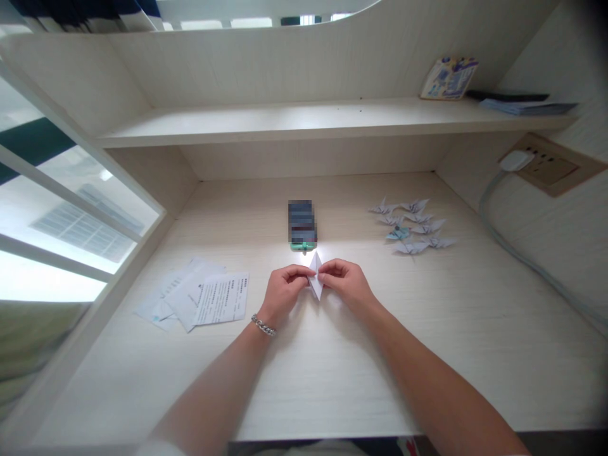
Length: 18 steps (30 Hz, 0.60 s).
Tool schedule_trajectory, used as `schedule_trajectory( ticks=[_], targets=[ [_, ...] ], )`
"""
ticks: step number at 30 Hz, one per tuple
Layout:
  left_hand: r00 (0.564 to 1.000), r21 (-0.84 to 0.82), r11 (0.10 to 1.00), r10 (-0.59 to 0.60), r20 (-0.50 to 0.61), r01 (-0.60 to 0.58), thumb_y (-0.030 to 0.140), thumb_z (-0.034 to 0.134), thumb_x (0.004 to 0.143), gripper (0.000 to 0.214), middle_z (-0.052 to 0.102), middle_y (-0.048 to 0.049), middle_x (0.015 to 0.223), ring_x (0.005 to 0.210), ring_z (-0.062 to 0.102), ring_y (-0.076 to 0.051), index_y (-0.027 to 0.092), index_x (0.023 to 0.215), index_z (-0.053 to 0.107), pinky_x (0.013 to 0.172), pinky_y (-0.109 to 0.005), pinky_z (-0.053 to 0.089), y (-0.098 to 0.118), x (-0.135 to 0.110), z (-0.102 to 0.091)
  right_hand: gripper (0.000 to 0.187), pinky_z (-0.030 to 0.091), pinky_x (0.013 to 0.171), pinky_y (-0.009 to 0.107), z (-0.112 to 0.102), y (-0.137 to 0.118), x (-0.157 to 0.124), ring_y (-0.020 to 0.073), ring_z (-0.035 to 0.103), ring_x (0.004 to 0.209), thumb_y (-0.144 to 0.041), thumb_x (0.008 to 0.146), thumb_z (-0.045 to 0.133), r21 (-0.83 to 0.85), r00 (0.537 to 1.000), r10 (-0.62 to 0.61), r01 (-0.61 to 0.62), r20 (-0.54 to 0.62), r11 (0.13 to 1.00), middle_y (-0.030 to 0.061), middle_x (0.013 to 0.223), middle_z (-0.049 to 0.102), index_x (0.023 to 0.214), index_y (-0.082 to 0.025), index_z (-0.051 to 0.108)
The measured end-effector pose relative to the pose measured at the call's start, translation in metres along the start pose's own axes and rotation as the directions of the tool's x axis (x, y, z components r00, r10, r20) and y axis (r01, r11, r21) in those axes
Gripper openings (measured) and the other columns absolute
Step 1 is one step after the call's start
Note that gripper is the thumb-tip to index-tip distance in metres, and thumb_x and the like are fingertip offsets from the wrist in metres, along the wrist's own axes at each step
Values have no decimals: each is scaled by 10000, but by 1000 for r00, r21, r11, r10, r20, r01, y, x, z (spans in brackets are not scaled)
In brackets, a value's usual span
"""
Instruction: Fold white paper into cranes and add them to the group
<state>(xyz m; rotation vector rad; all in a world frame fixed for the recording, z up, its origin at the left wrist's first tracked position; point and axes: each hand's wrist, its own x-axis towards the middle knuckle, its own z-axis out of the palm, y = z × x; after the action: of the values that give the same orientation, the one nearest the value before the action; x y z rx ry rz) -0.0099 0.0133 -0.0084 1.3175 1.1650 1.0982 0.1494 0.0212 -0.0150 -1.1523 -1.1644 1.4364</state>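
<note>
A white folded paper [315, 288], shaped like a narrow diamond with points at top and bottom, is held just above the desk. My left hand [285, 288] pinches its left edge between thumb and fingers; a chain bracelet [263, 325] circles that wrist. From the other side, my right hand [349, 282] grips the paper with thumb and forefinger close to its middle. Just beyond the paper lies a phone [301, 221] with a blurred screen and a green item at its near end. Several folded paper cranes [425, 228] rest to the right, one of them bluish.
Loose sheets of paper [223, 299], some printed, overlap at the left of the desk [304, 380]. A shelf [266, 123] crosses the back, with a small colourful packet [449, 78] and booklets [527, 106]. At right, a cable [506, 237] runs down from a wall socket [553, 166].
</note>
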Motion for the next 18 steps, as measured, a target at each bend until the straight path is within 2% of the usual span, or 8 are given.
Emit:
schedule_trajectory(
  ticks=[3, 8, 12, 18],
  targets=[
    [998, -94, 994, -50, -29, 47, 191, 616, 676, 133, 639, -44, 781, 717, 600, -147, 142, 798, 630, 670, -279, 504, -2, 1, 2, 186, 455, 573, 255, 1, 2, 1, 134, 561, 602, -237, 580, 714, 3, 999, -37, 37, -12, 999, -5, 647, 599, 690, -169, 579],
    [995, -157, 986, -73, -64, 62, 230, 686, 625, 219, 613, -22, 751, 670, 590, -127, 145, 785, 564, 627, -262, 502, -6, 3, 3, 254, 448, 564, 253, 3, 3, 0, 132, 558, 596, -282, 582, 728, 12, 999, -45, 45, -14, 999, -9, 652, 589, 707, -178, 533],
    [994, -173, 982, -86, -65, 73, 243, 696, 619, 249, 614, -27, 755, 668, 593, -128, 147, 798, 552, 626, -264, 504, -5, 3, 2, 247, 458, 568, 278, 3, 6, 0, 141, 553, 588, -335, 625, 697, 24, 1000, -26, 26, -11, 999, -4, 646, 576, 719, -185, 525],
    [991, -179, 979, -111, -68, 97, 253, 708, 609, 278, 613, -21, 720, 632, 589, -121, 149, 811, 547, 599, -250, 493, -3, 2, 3, 278, 445, 564, 282, 3, 6, 1, 147, 540, 588, -344, 597, 715, -72, 995, -86, 82, -50, 994, -9, 627, 550, 674, -194, 493]
  ],
)
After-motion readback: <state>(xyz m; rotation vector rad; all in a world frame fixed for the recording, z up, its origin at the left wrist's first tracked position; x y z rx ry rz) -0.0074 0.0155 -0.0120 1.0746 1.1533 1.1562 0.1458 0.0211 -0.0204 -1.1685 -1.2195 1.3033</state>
